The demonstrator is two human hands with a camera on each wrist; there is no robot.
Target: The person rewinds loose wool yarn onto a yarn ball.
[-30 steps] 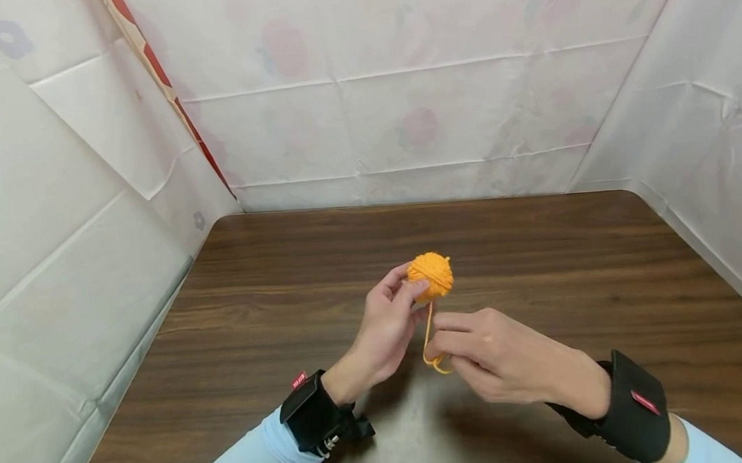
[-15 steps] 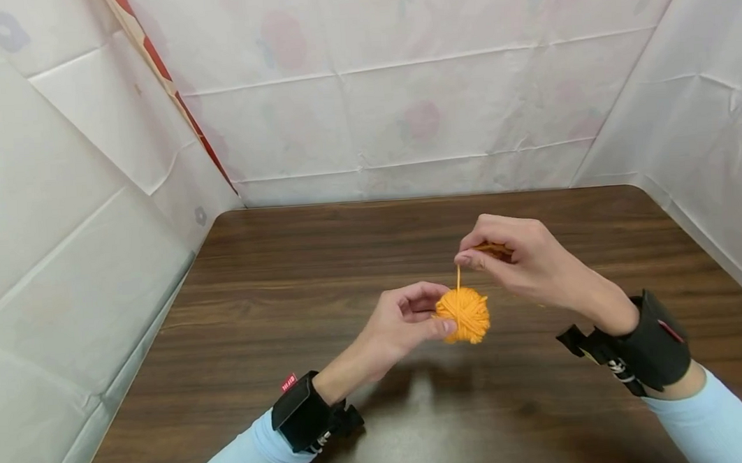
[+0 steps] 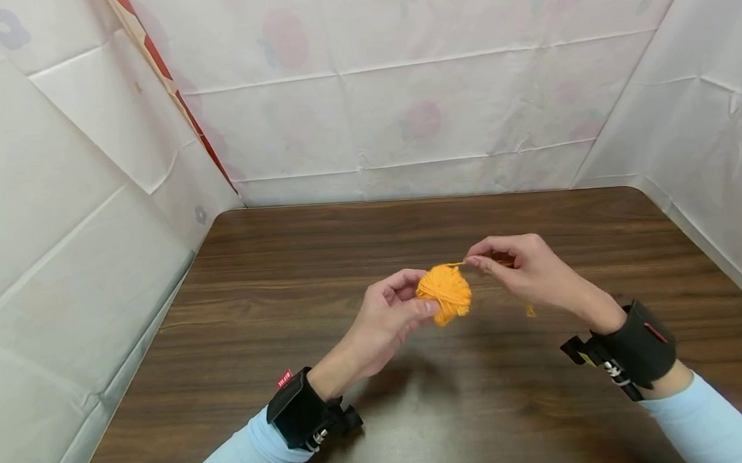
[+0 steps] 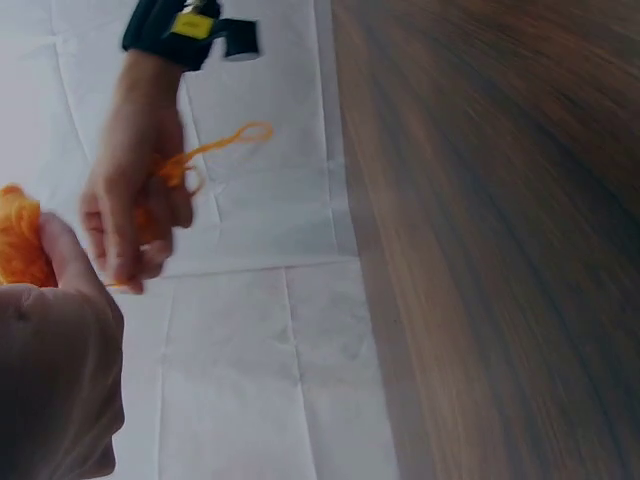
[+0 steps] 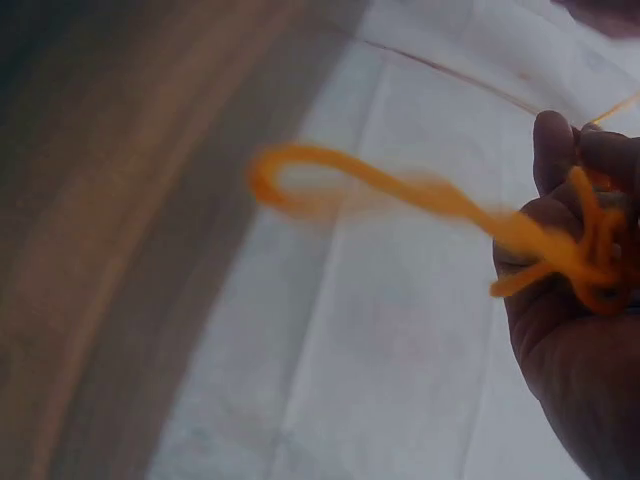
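A small orange yarn ball (image 3: 445, 293) is held above the dark wooden table (image 3: 274, 313) by my left hand (image 3: 395, 307), thumb and fingertips curled round its left side. In the left wrist view only an edge of the yarn ball (image 4: 20, 238) shows past my thumb. My right hand (image 3: 516, 264) is just right of the ball and pinches the loose yarn strand (image 3: 456, 263) that runs from the ball's top. The strand's free end (image 5: 420, 195) trails from my right fingers in a blurred loop, and a bit of the free end (image 3: 530, 311) hangs below that hand.
White patterned sheets (image 3: 402, 97) wall in the table at the back and on both sides. A red-edged strip (image 3: 168, 85) runs down the back left corner. Black wrist straps (image 3: 635, 347) sit on both forearms. Bare wood lies all round the hands.
My right hand swung from below the ball up over it, then came down level to its right, drawing the strand along. The ball dropped, then rose a little in my left hand.
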